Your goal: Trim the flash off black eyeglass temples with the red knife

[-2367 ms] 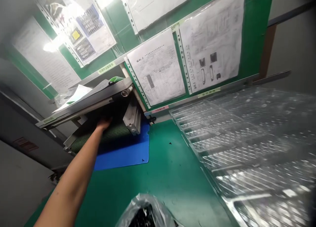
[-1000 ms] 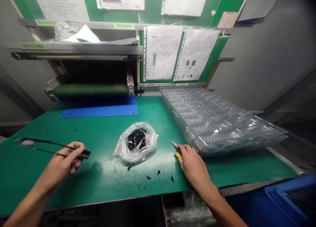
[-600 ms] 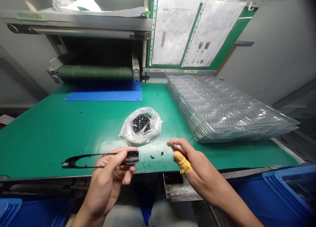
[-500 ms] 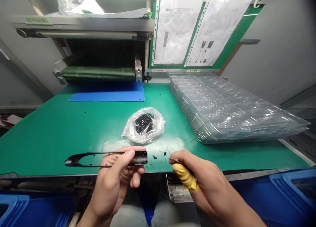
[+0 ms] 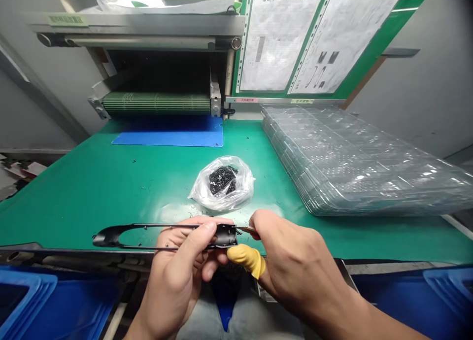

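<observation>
My left hand [image 5: 185, 271] is closed around a long black plastic frame [image 5: 223, 235], holding it level above the front edge of the table. The frame has two thin side bars, a rounded end at the left and a wider curved end at the right. A yellow finger cot [image 5: 246, 258] covers the thumb of my right hand [image 5: 291, 251]. Closed on a thin, knife-like blade [image 5: 242, 228], that hand has its tip at the frame's right end. Most of the tool is hidden by the fingers, and the thumb sits just below the frame's corner.
Behind my hands lies an open clear plastic bag [image 5: 201, 192] of small black bits. Stacked clear trays [image 5: 354, 172] fill the right side of the green table [image 5: 92, 192]. A blue sheet [image 5: 166, 135] lies before the conveyor [image 5: 155, 103]. Blue bins [image 5: 81, 300] stand below the table edge.
My right hand has moved left with the blade, from apart to the right end of the black frame. My left hand still holds the frame. The camera view has shifted slightly.
</observation>
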Tool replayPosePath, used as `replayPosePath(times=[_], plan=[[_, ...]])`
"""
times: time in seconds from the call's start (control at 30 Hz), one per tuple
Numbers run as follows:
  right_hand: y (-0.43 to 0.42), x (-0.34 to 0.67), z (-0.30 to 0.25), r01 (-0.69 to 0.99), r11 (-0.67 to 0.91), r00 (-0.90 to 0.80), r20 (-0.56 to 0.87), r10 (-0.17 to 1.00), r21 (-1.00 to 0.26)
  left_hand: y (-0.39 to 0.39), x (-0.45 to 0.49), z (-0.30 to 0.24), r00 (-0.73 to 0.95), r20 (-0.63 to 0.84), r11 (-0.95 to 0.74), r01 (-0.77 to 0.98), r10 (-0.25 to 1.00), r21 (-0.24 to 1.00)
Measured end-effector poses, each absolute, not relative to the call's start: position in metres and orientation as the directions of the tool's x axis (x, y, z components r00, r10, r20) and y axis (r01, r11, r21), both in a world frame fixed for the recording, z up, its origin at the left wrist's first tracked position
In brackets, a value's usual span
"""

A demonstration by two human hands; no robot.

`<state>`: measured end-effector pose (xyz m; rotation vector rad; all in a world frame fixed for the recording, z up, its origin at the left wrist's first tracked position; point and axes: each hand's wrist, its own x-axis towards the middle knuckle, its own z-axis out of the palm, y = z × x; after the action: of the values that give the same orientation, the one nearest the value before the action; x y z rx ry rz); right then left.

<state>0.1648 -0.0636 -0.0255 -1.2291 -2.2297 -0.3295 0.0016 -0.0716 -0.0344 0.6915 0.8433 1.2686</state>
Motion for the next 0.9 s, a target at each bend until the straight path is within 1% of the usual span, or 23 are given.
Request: replayPosePath(times=[0.07,0.1,0.13,0.2,0.27,0.33,0.37,0.43,0.47,0.5,0.53,0.57,0.6,0.63,0.67,0.7,0.73,0.77,0.83,0.9], plan=[[-0.063,0.166,-0.030,0.828,0.551,-0.429,0.522,0.737,-0.097,-0.072,-0.003,-0.038,0.077,-0.128,0.149,-0.448,0.989,0.881],[-0.063,0.167,-0.032,0.824,0.548,-0.433,0.465,0.772,-0.143,-0.073,-0.006,-0.039,0.081,-0.120,0.142,-0.387,0.990,0.911],[-0.064,0.167,-0.033,0.820,0.535,-0.436,0.386,0.813,-0.202,-0.073,-0.009,-0.039,0.091,-0.108,0.132,-0.322,0.990,0.937],[-0.065,0.169,-0.032,0.813,0.482,-0.448,0.177,0.876,-0.327,-0.072,-0.015,-0.039,0.114,-0.090,0.110,-0.185,0.989,0.977],[-0.064,0.171,-0.027,0.795,0.419,-0.476,-0.023,0.879,-0.439,-0.071,-0.020,-0.036,0.148,-0.066,0.075,-0.056,0.987,0.996],[-0.062,0.173,-0.021,0.733,0.361,-0.537,-0.165,0.827,-0.576,-0.071,-0.023,-0.031,0.172,-0.054,0.046,0.049,0.984,0.998],[-0.060,0.174,-0.018,0.680,0.316,-0.582,-0.225,0.781,-0.662,-0.071,-0.024,-0.029,0.175,-0.060,0.046,0.078,0.983,0.996],[-0.056,0.178,-0.012,0.548,0.169,-0.692,-0.331,0.641,-0.819,-0.071,-0.025,-0.026,0.157,-0.070,0.058,0.079,0.985,0.995],[-0.055,0.179,-0.009,0.478,0.079,-0.749,-0.359,0.557,-0.875,-0.071,-0.025,-0.025,0.137,-0.077,0.069,0.058,0.988,0.996],[-0.055,0.180,-0.008,0.420,0.005,-0.785,-0.361,0.503,-0.907,-0.071,-0.025,-0.026,0.124,-0.084,0.083,0.018,0.989,0.996],[-0.055,0.180,-0.008,0.381,-0.028,-0.787,-0.340,0.515,-0.924,-0.071,-0.023,-0.027,0.108,-0.100,0.105,-0.044,0.989,0.993],[-0.056,0.180,-0.009,0.351,-0.009,-0.760,-0.291,0.581,-0.936,-0.071,-0.021,-0.030,0.093,-0.125,0.137,-0.133,0.988,0.982],[-0.058,0.178,-0.012,0.340,0.064,-0.702,-0.208,0.681,-0.938,-0.071,-0.019,-0.032,0.081,-0.164,0.179,-0.244,0.983,0.953],[-0.060,0.175,-0.016,0.352,0.174,-0.620,-0.090,0.779,-0.920,-0.071,-0.015,-0.035,0.077,-0.210,0.223,-0.364,0.975,0.904],[-0.062,0.172,-0.021,0.384,0.297,-0.539,0.049,0.841,-0.874,-0.071,-0.012,-0.037,0.081,-0.257,0.264,-0.477,0.963,0.838],[-0.064,0.168,-0.026,0.423,0.407,-0.476,0.184,0.860,-0.810,-0.073,-0.008,-0.038,0.092,-0.299,0.297,-0.567,0.950,0.769],[-0.065,0.164,-0.031,0.454,0.495,-0.442,0.294,0.847,-0.741,-0.074,-0.005,-0.040,0.111,-0.335,0.328,-0.629,0.935,0.705],[-0.066,0.161,-0.035,0.484,0.556,-0.427,0.372,0.824,-0.675,-0.076,-0.002,-0.040,0.135,-0.368,0.359,-0.666,0.920,0.654],[-0.065,0.156,-0.040,0.539,0.622,-0.415,0.463,0.783,-0.569,-0.080,0.002,-0.041,0.179,-0.418,0.415,-0.693,0.891,0.589],[-0.062,0.153,-0.041,0.582,0.644,-0.410,0.505,0.759,-0.495,-0.082,0.004,-0.041,0.199,-0.461,0.455,-0.699,0.865,0.552]])
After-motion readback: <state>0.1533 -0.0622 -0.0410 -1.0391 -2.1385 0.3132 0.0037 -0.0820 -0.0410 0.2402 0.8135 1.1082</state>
